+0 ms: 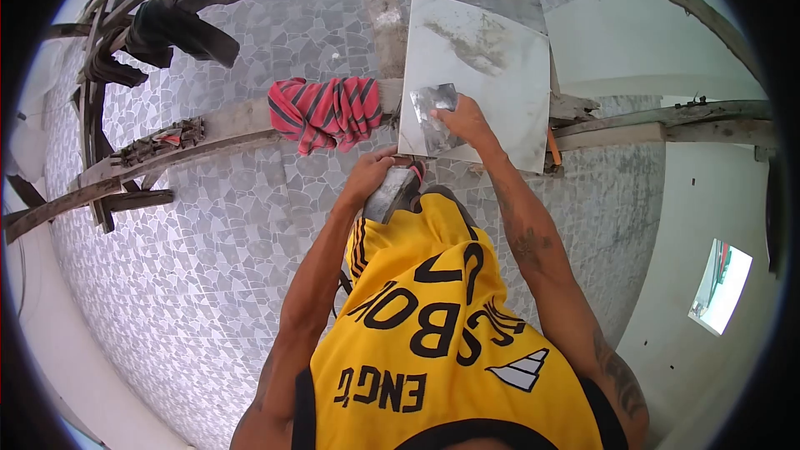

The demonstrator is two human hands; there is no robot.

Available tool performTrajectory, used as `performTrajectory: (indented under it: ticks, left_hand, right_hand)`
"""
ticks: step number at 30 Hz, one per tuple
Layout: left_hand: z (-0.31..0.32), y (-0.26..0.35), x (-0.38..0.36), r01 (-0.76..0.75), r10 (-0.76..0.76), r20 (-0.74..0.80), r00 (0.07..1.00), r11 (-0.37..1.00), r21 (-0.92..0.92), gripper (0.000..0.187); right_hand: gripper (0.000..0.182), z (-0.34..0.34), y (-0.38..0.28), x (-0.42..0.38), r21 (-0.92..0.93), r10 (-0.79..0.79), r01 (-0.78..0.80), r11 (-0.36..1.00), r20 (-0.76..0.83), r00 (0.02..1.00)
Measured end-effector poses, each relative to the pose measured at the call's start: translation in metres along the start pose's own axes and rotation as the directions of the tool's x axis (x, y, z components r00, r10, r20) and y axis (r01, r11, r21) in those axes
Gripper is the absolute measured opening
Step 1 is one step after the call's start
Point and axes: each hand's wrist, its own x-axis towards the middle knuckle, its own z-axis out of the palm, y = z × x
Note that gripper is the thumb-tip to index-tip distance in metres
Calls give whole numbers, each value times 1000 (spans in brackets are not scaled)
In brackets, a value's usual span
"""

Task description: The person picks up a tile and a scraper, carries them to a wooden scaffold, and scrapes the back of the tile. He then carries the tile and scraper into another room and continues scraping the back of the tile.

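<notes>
Two bare hands are at work over a square white tile that lies across rough wooden planks of a scaffold, above a floor of grey mosaic pattern. The right hand rests on the near left part of the tile, its grip closed on a flat metal trowel; the blade lies against the tile face, smeared grey. A patch of grey mortar shows further up the tile, apart from the blade. The left hand sits just below the tile's near left corner, close to the right hand but not touching it. Its grip is around a grey, flat-sided object held against the front of the person's yellow shirt; what that object is cannot be told from here.

Just left of the tile, a red striped cloth is draped over the plank, touching it. Further left on the same plank lies a small heap of dark debris. Dark garments hang over the timber at the upper left, well apart from the hands. An orange handle pokes out at the tile's right lower edge. White wall stands to the right, with a small window opening in it.
</notes>
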Motion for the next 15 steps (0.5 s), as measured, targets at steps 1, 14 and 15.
performTrajectory:
  ticks: [1,14,15]
  left_hand:
    - [-1,-2,-3,-25,25,7,1000,999,24,45]
    - [3,5,-7,45,-45,-54,997,999,-1,46]
    - [3,5,-9,30,-29,-53,998,999,24,46]
  right_hand:
    - [52,6,5,2,27,24,-23,999,-37,999]
    - [51,-22,30,-52,38,56,-54,998,-55,997]
    - [50,-41,31,-61,138,183,-186,973,35,982]
